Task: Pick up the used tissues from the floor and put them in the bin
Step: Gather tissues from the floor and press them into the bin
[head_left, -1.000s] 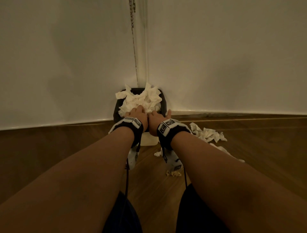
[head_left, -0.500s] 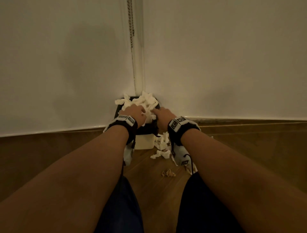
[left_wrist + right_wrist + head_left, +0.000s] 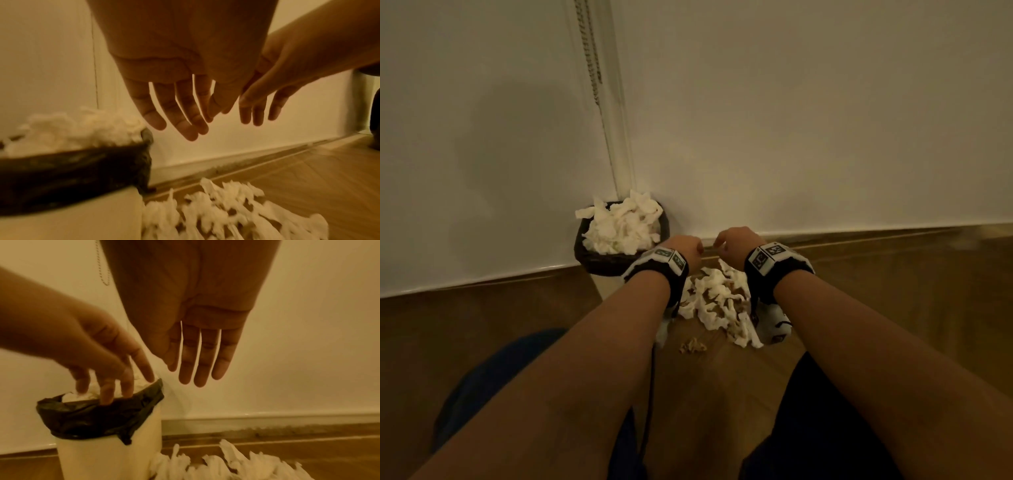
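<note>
1. two hands hang in the middle of the head view, both empty, fingers straight and slightly spread, pointing down.
2. left hand [image 3: 685,248] sits just right of the bin [image 3: 599,263], above its right rim; in the right wrist view its fingertips [image 3: 107,395] overlap the black liner [image 3: 92,415], but whether they touch it cannot be told.
3. right hand [image 3: 732,245] hangs near the left hand and apart from it, above the floor pile, touching nothing.
4. one bin stands at centre left of the head view, in the corner where two white walls meet; its body is pale, with a black liner folded over the rim.
5. one heap of tissues in the bin [image 3: 623,226] rises above the rim, a few pieces lapping over the left edge.
6. one loose pile of tissues on the floor [image 3: 717,305] lies just right of the bin's base, below and between the wrists; the pieces are too tangled to count.
7. one small brownish crumpled scrap [image 3: 692,346] lies apart, nearer the person.
8. one bead chain [image 3: 592,51] hangs down the corner above the bin.
9. bare wooden floor [image 3: 893,284] runs along the baseboard to the right edge of the frame.
</note>
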Action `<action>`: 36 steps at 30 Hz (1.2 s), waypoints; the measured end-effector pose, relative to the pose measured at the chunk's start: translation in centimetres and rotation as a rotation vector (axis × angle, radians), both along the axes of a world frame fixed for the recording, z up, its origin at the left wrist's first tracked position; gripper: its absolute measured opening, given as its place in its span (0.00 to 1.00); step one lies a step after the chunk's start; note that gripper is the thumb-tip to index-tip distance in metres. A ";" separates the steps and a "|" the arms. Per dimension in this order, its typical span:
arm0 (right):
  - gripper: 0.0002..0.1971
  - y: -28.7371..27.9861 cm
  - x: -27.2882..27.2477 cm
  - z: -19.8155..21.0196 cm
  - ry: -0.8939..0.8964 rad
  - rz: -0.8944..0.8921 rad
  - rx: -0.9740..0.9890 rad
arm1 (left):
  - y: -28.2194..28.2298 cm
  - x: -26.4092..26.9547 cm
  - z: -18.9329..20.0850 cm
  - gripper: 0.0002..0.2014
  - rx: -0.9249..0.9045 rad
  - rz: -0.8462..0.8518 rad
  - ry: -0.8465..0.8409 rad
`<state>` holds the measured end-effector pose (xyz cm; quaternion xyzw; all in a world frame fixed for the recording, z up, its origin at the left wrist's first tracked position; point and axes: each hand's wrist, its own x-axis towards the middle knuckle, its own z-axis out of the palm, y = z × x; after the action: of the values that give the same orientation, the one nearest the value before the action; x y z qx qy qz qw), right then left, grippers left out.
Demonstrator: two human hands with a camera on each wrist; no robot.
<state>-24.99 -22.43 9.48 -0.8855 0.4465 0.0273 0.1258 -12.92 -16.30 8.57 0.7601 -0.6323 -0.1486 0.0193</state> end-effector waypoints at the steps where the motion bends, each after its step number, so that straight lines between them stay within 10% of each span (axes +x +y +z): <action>1: 0.15 -0.3 -0.8 -0.5 0.018 -0.002 0.012 | -0.1 -0.8 -1.2 0.15 0.016 -0.005 0.013; 16: 0.18 -4.4 -7.1 -10.8 0.172 -0.079 0.269 | 2.0 -5.5 -20.3 0.26 0.284 0.379 0.170; 36: 0.16 -1.6 -5.9 -17.6 0.197 -0.173 0.288 | 2.9 -4.9 -23.6 0.18 0.556 0.371 0.093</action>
<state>-30.85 -24.02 -8.15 -0.8097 0.5225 0.1664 0.2088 -17.80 -13.37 -15.03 0.8307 -0.4172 -0.3437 -0.1332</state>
